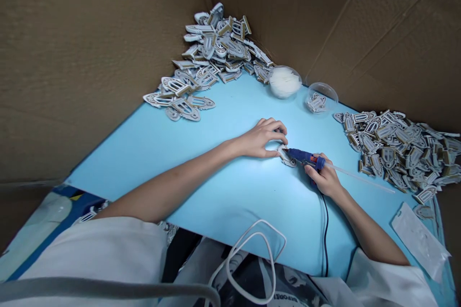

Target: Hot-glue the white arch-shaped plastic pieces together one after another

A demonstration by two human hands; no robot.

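My right hand (326, 177) is wrapped round a blue glue gun (304, 157), with a long clear glue stick (360, 178) poking out of its back. The nozzle points left and meets a small white arch-shaped piece (287, 157) lying on the blue table. Thumb and fingertips of my left hand (264, 138) pinch the upper left end of that piece, the other fingers curled above it. Part of the piece is hidden behind the glue gun. A black cord (326, 235) runs from the gun toward the table's front edge.
Similar pieces lie heaped at the back left (216, 53) and right (399, 148). Between the heaps stand a clear tub of white material (285, 82) and another tub (321, 98) holding small parts. A plastic bag (419, 240) lies front right; a white cable (248, 240) loops over the front edge.
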